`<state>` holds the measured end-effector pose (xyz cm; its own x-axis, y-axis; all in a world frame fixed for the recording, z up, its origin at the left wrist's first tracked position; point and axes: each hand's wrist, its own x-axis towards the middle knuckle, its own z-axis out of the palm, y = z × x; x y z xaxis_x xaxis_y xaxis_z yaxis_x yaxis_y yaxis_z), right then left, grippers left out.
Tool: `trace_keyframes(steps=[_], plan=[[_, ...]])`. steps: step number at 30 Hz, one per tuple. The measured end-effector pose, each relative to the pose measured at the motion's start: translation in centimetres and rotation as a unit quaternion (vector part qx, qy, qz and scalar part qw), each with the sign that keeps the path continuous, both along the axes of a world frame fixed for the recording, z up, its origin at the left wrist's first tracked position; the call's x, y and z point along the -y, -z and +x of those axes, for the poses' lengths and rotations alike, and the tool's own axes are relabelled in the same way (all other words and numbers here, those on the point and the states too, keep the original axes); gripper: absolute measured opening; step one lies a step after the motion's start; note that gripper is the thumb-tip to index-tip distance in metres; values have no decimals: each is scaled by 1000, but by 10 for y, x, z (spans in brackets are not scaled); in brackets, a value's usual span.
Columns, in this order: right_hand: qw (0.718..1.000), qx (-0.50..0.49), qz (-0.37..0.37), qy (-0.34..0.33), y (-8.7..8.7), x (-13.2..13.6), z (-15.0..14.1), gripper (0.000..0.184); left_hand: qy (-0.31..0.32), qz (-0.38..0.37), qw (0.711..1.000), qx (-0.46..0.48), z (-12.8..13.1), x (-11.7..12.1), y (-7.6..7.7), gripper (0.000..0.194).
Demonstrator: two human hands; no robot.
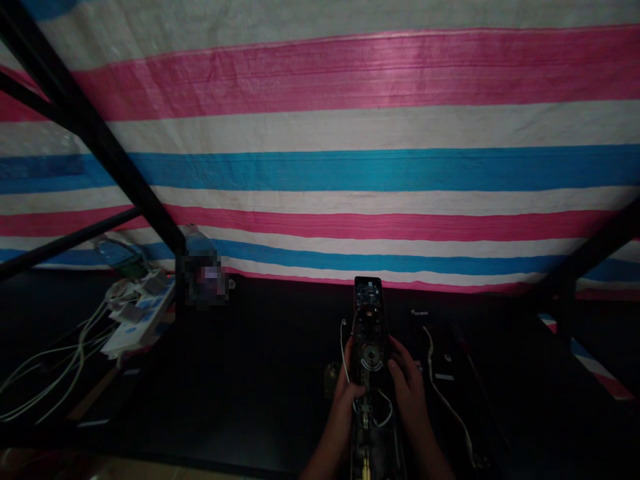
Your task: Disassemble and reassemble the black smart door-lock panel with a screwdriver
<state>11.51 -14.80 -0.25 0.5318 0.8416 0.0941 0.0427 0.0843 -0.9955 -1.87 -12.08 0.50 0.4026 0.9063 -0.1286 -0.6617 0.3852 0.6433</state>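
A: What's at the far left?

B: Pale cables in loose loops, beside a white power strip with plugs in it. Then a black post, and next to it something blurred out.

A: And further along the worktop?

B: A small dull part, just beside the left hand. Those fingers are closed around the left side of a long black casing, the thumb pressed on top. A thin white wire runs down by that hand.

A: Where's the casing exactly?

B: Between both hands, far end pointing away, its inside exposed: a circuit board at that end and a round part midway.

A: The right hand?

B: Its fingers are bent, gripping the right edge. Beyond it lie a pale cord and a small white strip.
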Motion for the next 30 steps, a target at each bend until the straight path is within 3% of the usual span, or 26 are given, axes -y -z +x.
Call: trace_keyframes(steps=[6, 18, 30], plan=[[1000, -9, -2, 0, 3, 0, 0, 44, -39, 5, 999, -11, 3, -3, 7, 63], [1000, -8, 6, -3, 9, 2, 0, 44, -19, -14, 1000, 7, -1, 1, 2, 58], [1000, 6, -3, 7, 9, 4, -1, 47, -2, -16, 999, -34, -3, -1, 3, 72]])
